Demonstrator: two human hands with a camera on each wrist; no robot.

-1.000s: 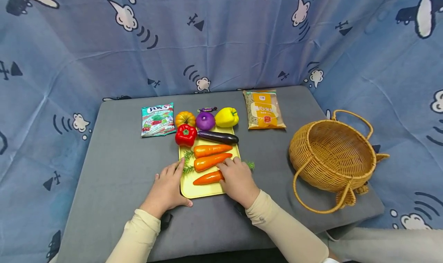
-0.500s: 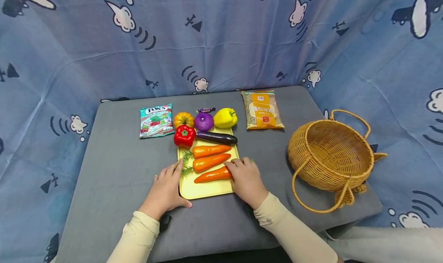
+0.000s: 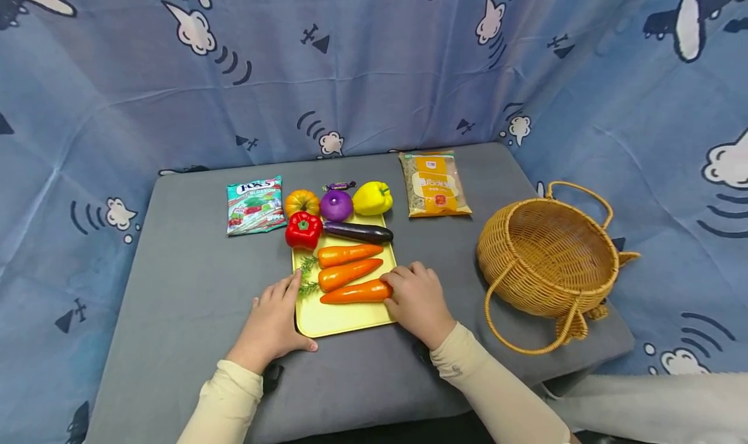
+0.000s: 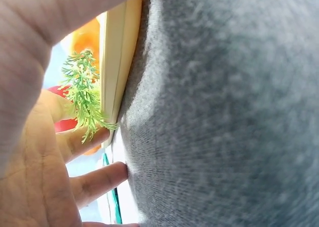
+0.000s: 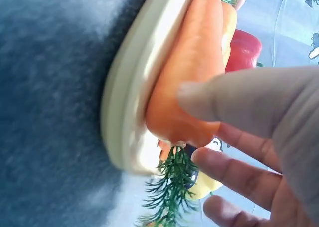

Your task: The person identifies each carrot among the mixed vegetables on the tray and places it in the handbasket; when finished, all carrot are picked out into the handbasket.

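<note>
On a yellow tray (image 3: 341,319) lie three orange carrots in rows. My right hand (image 3: 419,304) pinches the thick end of the nearest carrot (image 3: 353,293); in the right wrist view the thumb presses its side, and green fronds (image 5: 172,187) hang from that end. Spread along the tray's left edge is my left hand (image 3: 271,320), thumb near the front corner and fingers beside the leafy tops (image 4: 84,92) of the other carrots. Behind the middle carrot (image 3: 350,274) and the far carrot (image 3: 350,254) lies an eggplant (image 3: 359,232), with a red bell pepper (image 3: 304,230) at its left.
Behind the tray sit a small pumpkin (image 3: 302,203), a purple onion (image 3: 336,206), a yellow pepper (image 3: 373,198) and a purple-wrapped candy (image 3: 339,186). A candy bag (image 3: 255,206) stands left, a grain bag (image 3: 435,184) back right. A wicker basket (image 3: 543,262) occupies the table's right side.
My right hand has moved right, drawing the nearest carrot slightly rightward and away from the tray's front edge. The left hand stays at the tray's edge, and the head view has shifted slightly.
</note>
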